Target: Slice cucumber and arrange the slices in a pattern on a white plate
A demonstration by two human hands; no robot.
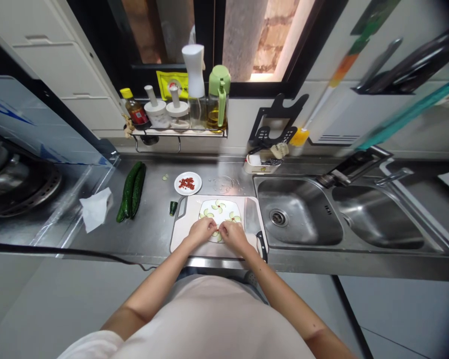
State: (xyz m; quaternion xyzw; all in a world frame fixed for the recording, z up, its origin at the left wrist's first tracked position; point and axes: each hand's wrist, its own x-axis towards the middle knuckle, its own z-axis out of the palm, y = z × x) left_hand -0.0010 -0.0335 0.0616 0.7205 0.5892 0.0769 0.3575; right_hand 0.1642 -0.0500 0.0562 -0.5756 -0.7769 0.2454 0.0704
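Note:
My left hand (202,231) and my right hand (233,235) meet over the near part of a white square plate (210,205), fingertips pinched close together. A speck of red shows between them; what each hand grips is too small to make out. Thin cucumber slices (219,205) lie on the plate in pinwheel shapes with red centres, the nearest one partly covered by my fingers. Under the plate is a pale cutting board (185,230). A kitchen knife (252,215) lies along its right side, black handle toward me. Small red pieces, like goji berries (187,183), fill a round white dish (177,184) behind.
Two whole cucumbers (132,192) and a crumpled tissue (96,208) lie on the left, with a cucumber end piece (173,208) beside the board. A double sink (303,212) is on the right. Bottles and jars stand on a wall rack (179,132); a stove (33,192) is far left.

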